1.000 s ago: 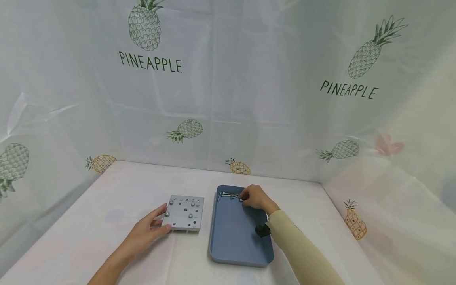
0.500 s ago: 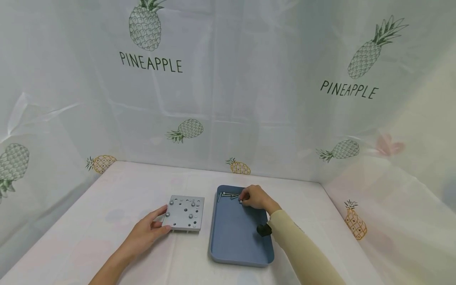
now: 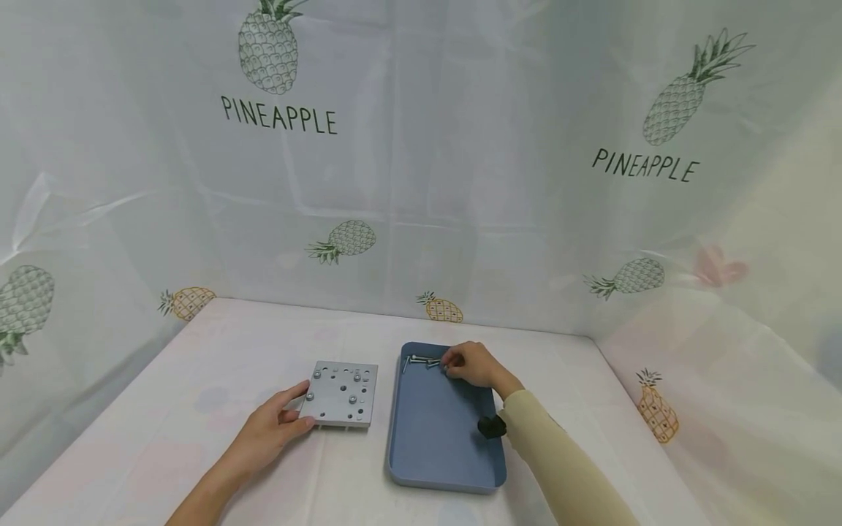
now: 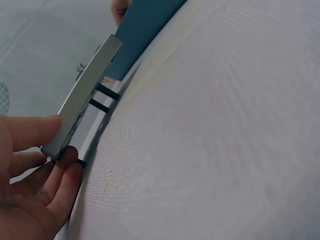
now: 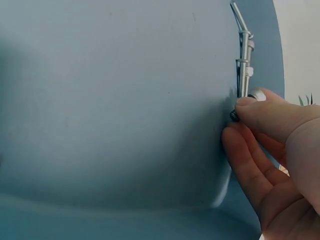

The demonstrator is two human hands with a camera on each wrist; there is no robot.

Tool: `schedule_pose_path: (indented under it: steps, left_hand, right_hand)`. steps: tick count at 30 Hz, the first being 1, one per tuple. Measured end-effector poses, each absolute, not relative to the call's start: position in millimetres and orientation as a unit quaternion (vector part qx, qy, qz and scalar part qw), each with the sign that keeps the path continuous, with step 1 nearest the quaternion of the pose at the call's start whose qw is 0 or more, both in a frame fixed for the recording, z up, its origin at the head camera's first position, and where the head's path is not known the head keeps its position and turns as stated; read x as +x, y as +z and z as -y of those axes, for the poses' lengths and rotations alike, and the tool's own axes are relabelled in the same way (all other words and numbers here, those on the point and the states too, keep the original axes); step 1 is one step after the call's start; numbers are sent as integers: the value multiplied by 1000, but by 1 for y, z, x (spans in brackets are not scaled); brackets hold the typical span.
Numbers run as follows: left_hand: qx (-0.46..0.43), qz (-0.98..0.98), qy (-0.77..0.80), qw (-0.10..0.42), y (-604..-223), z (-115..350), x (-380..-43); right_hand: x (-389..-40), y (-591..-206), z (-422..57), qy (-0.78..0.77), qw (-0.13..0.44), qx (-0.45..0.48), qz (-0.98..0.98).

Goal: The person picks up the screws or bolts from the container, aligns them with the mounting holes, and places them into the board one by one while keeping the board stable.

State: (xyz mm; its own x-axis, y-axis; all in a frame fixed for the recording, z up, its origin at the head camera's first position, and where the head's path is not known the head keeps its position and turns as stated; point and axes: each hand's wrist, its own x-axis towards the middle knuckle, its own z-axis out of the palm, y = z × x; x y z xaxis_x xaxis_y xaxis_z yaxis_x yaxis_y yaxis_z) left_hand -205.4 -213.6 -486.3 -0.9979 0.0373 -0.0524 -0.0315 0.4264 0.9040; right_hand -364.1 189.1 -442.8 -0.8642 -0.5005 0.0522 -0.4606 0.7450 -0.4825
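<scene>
A square silver metal plate (image 3: 335,413) with many small holes lies left of the blue tray (image 3: 447,446). Several bolts (image 3: 352,399) stand in its holes, heads up. Beneath the plate, dark shanks (image 4: 108,91) reach down toward the cloth in the left wrist view. My left hand (image 3: 266,427) grips the plate's left edge, thumb at the near corner and fingers curled by the underside. Inside the tray's far end, my right hand (image 3: 475,365) pinches a small screw (image 5: 234,116), mostly hidden by the thumb and fingers. More silver screws (image 3: 421,359) lie along the far wall beside the fingertips.
The table (image 3: 263,343) is covered with a pale printed cloth. Behind it hangs a pineapple-print curtain (image 3: 460,183). The tray's low rim surrounds the right hand's work. A black wrist device (image 3: 491,427) hangs over the tray under the right sleeve.
The right hand stays at the tray's far end with small finger shifts; its wrist and sleeve have moved slightly right. The screw head that showed at its fingertips is now less visible. Left hand and plate are still.
</scene>
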Motion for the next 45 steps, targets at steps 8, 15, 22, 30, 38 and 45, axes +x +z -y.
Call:
schedule_pose_path:
  steps: [8, 15, 22, 30, 38, 45]
  left_hand:
    - [1, -843, 538, 25, -483, 210, -205]
    - [-1, -846, 533, 23, -483, 212, -204]
    - [-4, -845, 534, 29, -486, 213, -205]
    - [-11, -855, 518, 32, -486, 215, -206]
    - [-7, -850, 526, 39, -489, 215, -207]
    - [-4, -849, 527, 35, -490, 217, -207]
  right_hand:
    - [-362, -442, -190, -270, 34, -264, -926]
    - [-363, -443, -186, -296, 32, -263, -918]
    - [-362, -440, -181, -315, 32, -262, -911]
    - [-359, -434, -178, -326, 34, -269, -906]
    - [-357, -435, -178, -328, 35, -270, -905]
    - [-358, -433, -174, -329, 31, -280, -901]
